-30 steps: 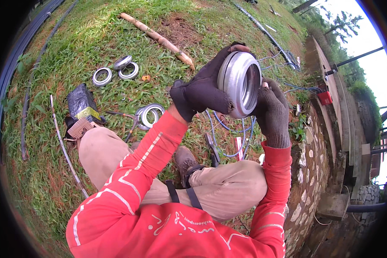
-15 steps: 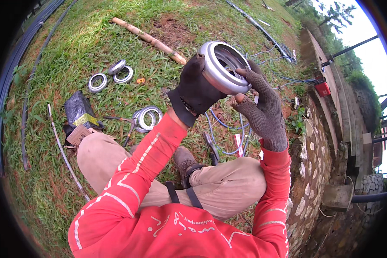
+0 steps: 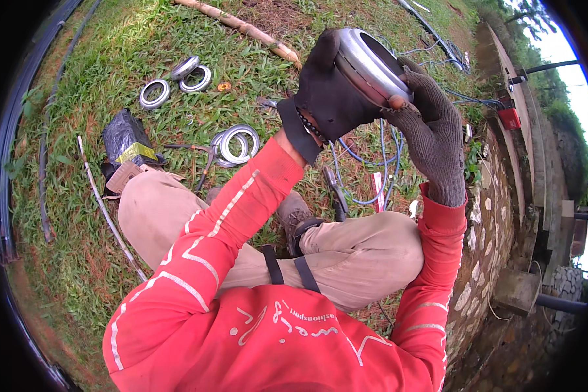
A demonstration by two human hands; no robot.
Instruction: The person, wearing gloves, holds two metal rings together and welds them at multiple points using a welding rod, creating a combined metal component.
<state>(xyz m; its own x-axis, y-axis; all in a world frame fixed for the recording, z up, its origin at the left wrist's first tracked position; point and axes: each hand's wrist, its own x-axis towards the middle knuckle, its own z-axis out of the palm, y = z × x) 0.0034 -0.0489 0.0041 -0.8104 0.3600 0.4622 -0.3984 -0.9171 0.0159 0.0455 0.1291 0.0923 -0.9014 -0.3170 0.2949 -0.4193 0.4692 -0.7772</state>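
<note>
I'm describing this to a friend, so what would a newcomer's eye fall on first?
Probably the shiny metal ring, held at upper centre in the gloved left hand, with the gloved right hand at its right edge. Next comes the bright red shirt across the lower middle, then more silvery rings on the grass at left.

A: Any writing in view?
B: Yes, white lettering (image 3: 315, 317) across the front of the red shirt (image 3: 242, 356): big, loose script, with a smaller line of plain print beside it.
A: And the black package (image 3: 119, 134)?
B: It has a yellow patch (image 3: 137, 153), but I can't make out any words there.
A: The red box (image 3: 509, 118)?
B: Too small to tell
</note>
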